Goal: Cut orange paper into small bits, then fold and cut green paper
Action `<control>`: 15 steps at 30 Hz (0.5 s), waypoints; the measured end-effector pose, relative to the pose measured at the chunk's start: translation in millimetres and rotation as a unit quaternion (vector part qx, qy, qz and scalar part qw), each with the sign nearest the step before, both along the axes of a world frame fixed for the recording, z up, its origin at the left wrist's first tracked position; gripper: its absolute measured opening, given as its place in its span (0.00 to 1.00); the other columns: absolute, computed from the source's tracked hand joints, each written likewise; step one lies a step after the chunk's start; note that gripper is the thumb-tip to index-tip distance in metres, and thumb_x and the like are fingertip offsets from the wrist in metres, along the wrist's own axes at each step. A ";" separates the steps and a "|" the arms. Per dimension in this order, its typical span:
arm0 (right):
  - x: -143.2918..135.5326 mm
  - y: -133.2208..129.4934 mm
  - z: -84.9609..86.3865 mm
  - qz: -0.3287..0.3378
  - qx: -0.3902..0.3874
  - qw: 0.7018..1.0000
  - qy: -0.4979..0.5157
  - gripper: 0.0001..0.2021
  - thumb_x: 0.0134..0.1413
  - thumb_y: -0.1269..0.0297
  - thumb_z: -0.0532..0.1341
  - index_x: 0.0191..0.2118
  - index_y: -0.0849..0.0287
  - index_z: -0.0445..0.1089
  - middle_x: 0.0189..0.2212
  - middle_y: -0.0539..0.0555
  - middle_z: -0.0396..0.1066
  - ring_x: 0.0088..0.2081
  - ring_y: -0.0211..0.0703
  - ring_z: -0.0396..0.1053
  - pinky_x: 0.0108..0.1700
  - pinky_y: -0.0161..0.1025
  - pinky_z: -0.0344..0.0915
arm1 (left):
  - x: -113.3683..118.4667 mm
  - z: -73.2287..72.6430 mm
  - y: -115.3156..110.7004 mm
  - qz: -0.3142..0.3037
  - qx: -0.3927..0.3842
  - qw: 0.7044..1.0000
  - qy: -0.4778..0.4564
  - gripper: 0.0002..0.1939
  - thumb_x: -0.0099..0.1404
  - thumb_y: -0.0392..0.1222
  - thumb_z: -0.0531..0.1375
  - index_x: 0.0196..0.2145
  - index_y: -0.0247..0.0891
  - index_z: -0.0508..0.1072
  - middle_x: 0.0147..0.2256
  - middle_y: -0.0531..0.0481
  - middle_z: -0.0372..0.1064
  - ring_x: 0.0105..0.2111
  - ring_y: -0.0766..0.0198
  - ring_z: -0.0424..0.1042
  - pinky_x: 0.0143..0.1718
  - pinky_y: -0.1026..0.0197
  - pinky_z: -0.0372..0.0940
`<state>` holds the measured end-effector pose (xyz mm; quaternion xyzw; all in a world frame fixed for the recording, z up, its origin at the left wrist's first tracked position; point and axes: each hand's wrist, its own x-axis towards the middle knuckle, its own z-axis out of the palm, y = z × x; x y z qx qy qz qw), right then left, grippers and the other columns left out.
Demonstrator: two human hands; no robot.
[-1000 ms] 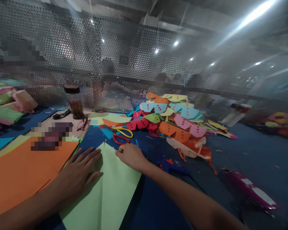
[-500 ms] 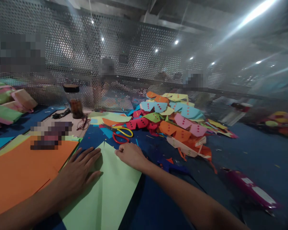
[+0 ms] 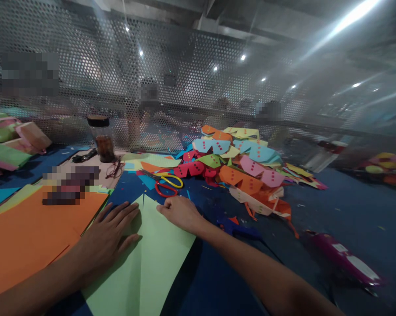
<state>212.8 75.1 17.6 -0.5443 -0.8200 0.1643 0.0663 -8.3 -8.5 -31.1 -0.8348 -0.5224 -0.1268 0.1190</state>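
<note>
A pale green sheet of paper (image 3: 155, 263) lies before me, creased down its middle, with its far end coming to a point where two folded edges meet. My left hand (image 3: 114, 230) rests flat on its left side, fingers stretched out. On the right folded edge, my right hand (image 3: 180, 213) presses down with curled fingers, thumb and forefinger at the paper's edge. Just past the paper's tip lie scissors (image 3: 166, 182) with one yellow and one red handle loop, blades apart.
Orange sheets (image 3: 23, 245) lie at left, under a blurred-out object. Behind stand a dark-lidded jar (image 3: 102, 142) and glasses (image 3: 115, 168). Folded coloured paper shapes (image 3: 240, 175) are heaped right of centre. A blue glue gun (image 3: 239, 228) and a purple tool (image 3: 345, 256) lie rightward. A perforated metal screen (image 3: 178, 74) rises behind.
My right hand has shifted very slightly left along the folded edge, and the paper's right side has lifted a little. My left hand stays in place.
</note>
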 end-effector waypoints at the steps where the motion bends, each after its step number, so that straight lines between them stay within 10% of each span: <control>1: 0.3 0.0 0.1 0.000 -0.002 1.000 0.002 0.19 0.57 0.49 0.55 0.24 0.55 0.71 0.24 0.50 0.73 0.29 0.39 0.68 0.28 0.35 0.50 | -0.1 -0.2 0.2 -0.001 0.001 1.000 0.000 0.29 0.68 0.60 0.50 0.60 0.41 0.62 0.61 0.50 0.63 0.60 0.51 0.61 0.61 0.46 0.48; 15: 0.2 1.0 1.1 0.008 -0.003 1.000 0.010 0.16 0.55 0.53 0.57 0.22 0.55 0.70 0.22 0.49 0.72 0.28 0.39 0.67 0.28 0.34 0.48 | 1.0 1.9 -0.3 -0.002 0.002 1.000 -0.003 0.29 0.68 0.59 0.50 0.60 0.41 0.63 0.61 0.49 0.63 0.60 0.51 0.61 0.61 0.47 0.47</control>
